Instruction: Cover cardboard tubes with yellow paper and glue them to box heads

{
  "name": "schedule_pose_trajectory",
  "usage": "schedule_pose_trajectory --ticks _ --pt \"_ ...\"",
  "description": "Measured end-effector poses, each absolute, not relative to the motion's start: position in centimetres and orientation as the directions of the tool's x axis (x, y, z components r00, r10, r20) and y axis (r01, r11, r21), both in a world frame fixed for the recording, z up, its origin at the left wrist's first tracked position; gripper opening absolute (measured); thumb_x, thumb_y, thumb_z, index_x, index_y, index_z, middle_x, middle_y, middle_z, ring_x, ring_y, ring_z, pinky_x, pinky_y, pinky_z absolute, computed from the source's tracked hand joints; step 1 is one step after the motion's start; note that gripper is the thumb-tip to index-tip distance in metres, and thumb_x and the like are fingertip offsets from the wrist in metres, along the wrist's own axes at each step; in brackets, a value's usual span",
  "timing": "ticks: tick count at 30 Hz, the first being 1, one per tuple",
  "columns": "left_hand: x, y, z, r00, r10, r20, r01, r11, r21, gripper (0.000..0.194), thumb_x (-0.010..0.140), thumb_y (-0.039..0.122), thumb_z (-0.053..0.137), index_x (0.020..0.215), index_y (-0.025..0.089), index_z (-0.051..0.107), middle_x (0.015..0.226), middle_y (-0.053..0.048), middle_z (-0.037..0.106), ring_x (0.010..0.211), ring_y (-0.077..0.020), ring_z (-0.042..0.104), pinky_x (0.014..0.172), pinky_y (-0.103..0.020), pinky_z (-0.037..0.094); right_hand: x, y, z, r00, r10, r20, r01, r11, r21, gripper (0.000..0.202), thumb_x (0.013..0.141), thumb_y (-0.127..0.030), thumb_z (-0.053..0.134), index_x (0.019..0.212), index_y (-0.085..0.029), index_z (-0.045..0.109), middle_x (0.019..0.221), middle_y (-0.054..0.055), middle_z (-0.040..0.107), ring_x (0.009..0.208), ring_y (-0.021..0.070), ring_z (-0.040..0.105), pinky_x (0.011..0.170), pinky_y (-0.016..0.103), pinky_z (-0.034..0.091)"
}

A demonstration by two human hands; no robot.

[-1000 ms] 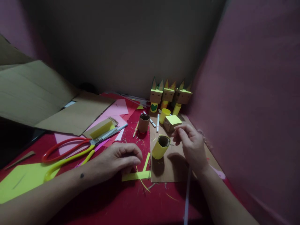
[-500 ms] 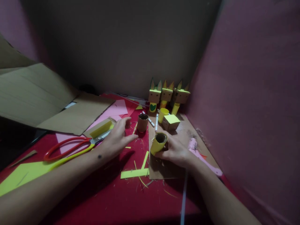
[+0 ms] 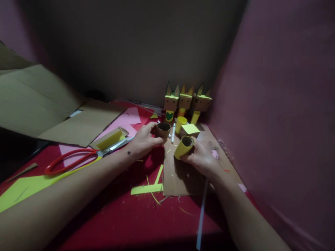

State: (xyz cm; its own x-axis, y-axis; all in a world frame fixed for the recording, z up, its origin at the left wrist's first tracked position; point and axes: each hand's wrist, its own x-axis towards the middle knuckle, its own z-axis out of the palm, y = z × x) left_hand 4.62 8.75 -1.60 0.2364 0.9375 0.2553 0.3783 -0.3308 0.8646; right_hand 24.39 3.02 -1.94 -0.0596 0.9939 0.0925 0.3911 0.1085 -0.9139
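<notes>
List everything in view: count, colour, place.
Yellow tube: one, yellow, centre
Brown tube: one, brown, centre
Box: one, brown, yellow top, beyond yellow tube
Small cylinder: one, yellow, beside box
Animal figures: three, brown and yellow, back
Markers: at least two, mainly white, by brown tube
Scissors: one, red and yellow handles, left
Cardboard sheet: one, brown, beneath yellow tube
Large cardboard: count unclear, brown, far left
Paper sheets: several, pink, red, yellow, left
Paper strips: two, yellow, front centre
Long strip: one, whitish, front right
Obscured item: count unclear, pink, right
Tablecloth: one, red, underneath
Walls: at least two, grey back, pink right
Left hand: one, on brown tube
Right hand: one, on yellow tube
</notes>
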Motion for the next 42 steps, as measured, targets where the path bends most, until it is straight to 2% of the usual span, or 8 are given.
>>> schedule_pose_trajectory --ticks 5,10,16,25,29,33,38,42 --pt "6.1 6.7 -1.1 0.389 0.902 0.186 0.285 -0.310 0.907 0.036 0.068 0.027 0.069 0.103 0.019 0.065 0.093 -0.005 0.071 0.081 -0.0218 0.065 0.073 -0.035 0.052 24.8 3.3 -2.5 -0.058 0.997 0.057 0.478 0.078 -0.875 0.039 0.058 -0.013 0.067 0.093 -0.020 0.051 0.089 0.004 0.062 0.084 0.0223 0.060 0.071 0.033 0.046" --pt "6.4 7.2 -2.9 0.467 0.870 0.158 0.296 -0.323 0.899 0.030 0.064 0.022 0.069 0.093 0.018 0.065 0.087 -0.005 0.069 0.083 -0.0231 0.063 0.076 -0.038 0.051 25.2 3.4 -2.7 -0.098 0.994 0.058 0.471 0.097 -0.877 0.048 0.058 -0.018 0.070 0.102 -0.018 0.049 0.096 0.006 0.062 0.089 0.0250 0.061 0.073 0.035 0.048" --pt "6.2 7.5 -3.9 0.533 0.829 0.169 0.309 -0.377 0.873 0.035 0.065 0.022 0.070 0.100 0.019 0.064 0.097 -0.006 0.071 0.089 -0.0253 0.064 0.079 -0.039 0.052 25.2 3.4 -2.4 -0.066 0.996 0.064 0.501 0.089 -0.861 0.047 0.057 -0.013 0.072 0.099 -0.020 0.051 0.098 0.006 0.063 0.092 0.0249 0.061 0.078 0.036 0.048" --pt "6.0 7.2 -4.1 0.503 0.841 0.197 0.367 -0.415 0.833 0.045 0.068 0.029 0.072 0.110 0.019 0.059 0.107 -0.009 0.067 0.099 -0.0295 0.062 0.088 -0.046 0.049 25.0 3.3 -2.0 -0.048 0.996 0.069 0.573 0.084 -0.815 0.044 0.059 -0.012 0.073 0.098 -0.019 0.054 0.097 0.006 0.066 0.092 0.0256 0.062 0.077 0.036 0.048" --pt "6.1 7.1 -4.3 0.508 0.836 0.206 0.382 -0.433 0.817 0.035 0.070 0.030 0.069 0.103 0.020 0.060 0.104 -0.010 0.067 0.097 -0.0301 0.062 0.086 -0.047 0.049 25.0 3.2 -2.0 -0.067 0.994 0.084 0.585 0.107 -0.804 0.042 0.060 -0.013 0.072 0.098 -0.018 0.054 0.100 0.009 0.066 0.094 0.0276 0.063 0.079 0.039 0.048" --pt "6.2 7.0 -4.2 0.501 0.836 0.222 0.400 -0.451 0.798 0.028 0.070 0.029 0.068 0.096 0.022 0.060 0.102 -0.009 0.066 0.099 -0.0317 0.059 0.088 -0.049 0.046 25.1 3.3 -2.2 -0.069 0.993 0.100 0.588 0.121 -0.800 0.040 0.061 -0.015 0.072 0.095 -0.021 0.054 0.099 0.008 0.066 0.094 0.0280 0.063 0.079 0.040 0.049" --pt "6.2 7.1 -4.5 0.492 0.840 0.227 0.409 -0.454 0.792 0.036 0.066 0.025 0.069 0.100 0.021 0.058 0.104 -0.010 0.064 0.099 -0.0321 0.058 0.089 -0.051 0.045 25.2 3.2 -2.3 -0.073 0.993 0.097 0.609 0.122 -0.784 0.041 0.062 -0.017 0.073 0.098 -0.020 0.054 0.099 0.009 0.066 0.094 0.0288 0.063 0.078 0.041 0.049" --pt "6.2 7.1 -4.8 0.482 0.842 0.244 0.396 -0.458 0.796 0.043 0.066 0.025 0.069 0.106 0.021 0.056 0.109 -0.011 0.063 0.104 -0.0328 0.057 0.090 -0.051 0.046 25.1 3.2 -2.3 -0.075 0.993 0.093 0.551 0.119 -0.826 0.049 0.060 -0.027 0.080 0.100 -0.021 0.052 0.103 0.009 0.065 0.098 0.0295 0.063 0.080 0.042 0.050"
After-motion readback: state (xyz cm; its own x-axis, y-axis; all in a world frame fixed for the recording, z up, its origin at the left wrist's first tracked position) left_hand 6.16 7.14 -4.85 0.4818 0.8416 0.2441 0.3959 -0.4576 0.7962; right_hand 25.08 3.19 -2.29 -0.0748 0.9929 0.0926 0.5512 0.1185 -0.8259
